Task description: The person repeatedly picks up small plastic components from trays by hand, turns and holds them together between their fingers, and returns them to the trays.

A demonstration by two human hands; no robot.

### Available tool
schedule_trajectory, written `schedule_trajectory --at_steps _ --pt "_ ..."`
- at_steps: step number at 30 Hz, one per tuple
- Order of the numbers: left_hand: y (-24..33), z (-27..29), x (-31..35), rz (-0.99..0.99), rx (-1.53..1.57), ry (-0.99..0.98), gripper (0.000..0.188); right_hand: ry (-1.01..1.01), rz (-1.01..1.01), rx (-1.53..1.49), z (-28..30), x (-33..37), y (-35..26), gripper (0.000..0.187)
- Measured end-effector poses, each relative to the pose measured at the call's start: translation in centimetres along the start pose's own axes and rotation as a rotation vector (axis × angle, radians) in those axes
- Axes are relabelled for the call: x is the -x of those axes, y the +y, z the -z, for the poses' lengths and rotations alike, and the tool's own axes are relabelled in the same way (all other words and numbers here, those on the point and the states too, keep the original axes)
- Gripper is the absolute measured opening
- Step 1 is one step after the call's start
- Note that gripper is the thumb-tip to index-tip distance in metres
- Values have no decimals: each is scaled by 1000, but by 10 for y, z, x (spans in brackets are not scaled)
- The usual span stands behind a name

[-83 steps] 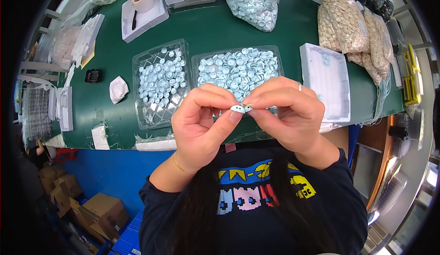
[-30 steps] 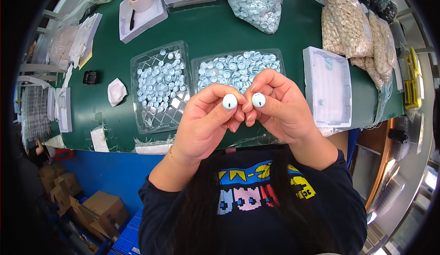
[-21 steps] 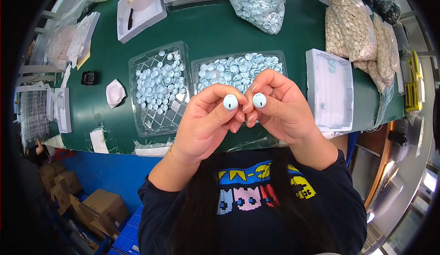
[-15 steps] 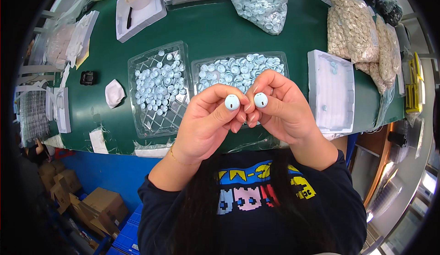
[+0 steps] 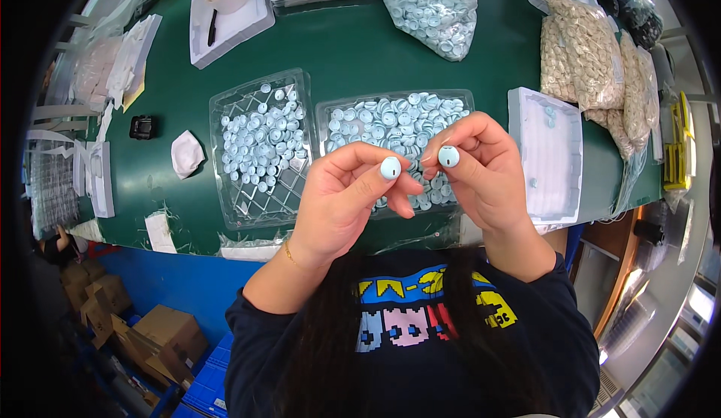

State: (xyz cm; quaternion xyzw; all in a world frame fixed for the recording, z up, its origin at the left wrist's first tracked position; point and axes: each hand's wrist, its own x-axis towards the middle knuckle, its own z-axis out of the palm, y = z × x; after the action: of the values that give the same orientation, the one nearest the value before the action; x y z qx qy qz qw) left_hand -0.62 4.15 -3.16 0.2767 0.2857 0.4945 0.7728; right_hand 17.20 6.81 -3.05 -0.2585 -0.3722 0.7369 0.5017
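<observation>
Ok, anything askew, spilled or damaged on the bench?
No obvious spill. Wrinkled clear plastic film along the front edge of the green tabletop looks odd: crumpled rather than flat, possibly wear.

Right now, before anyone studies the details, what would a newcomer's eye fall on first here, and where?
Probably a pale-blue round piece pinched in the left hand and a matching piece in the right hand, near the centre. Behind them, similar pieces crowd a left clear tray and a right clear tray. Bulky beige-filled bags stand out at upper right.
</observation>
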Motion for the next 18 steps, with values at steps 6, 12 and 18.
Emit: schedule_trajectory --at_steps 6,12,18 --pt "-21 10 -2 233 152 -11 21 -109 357 797 5 0 4 17" --pt "-21 33 2 234 340 14 36 -154 413 1024 7 -1 7 23" --pt "28 69 0 -439 -599 467 26 14 395 1017 24 -2 -3 19"
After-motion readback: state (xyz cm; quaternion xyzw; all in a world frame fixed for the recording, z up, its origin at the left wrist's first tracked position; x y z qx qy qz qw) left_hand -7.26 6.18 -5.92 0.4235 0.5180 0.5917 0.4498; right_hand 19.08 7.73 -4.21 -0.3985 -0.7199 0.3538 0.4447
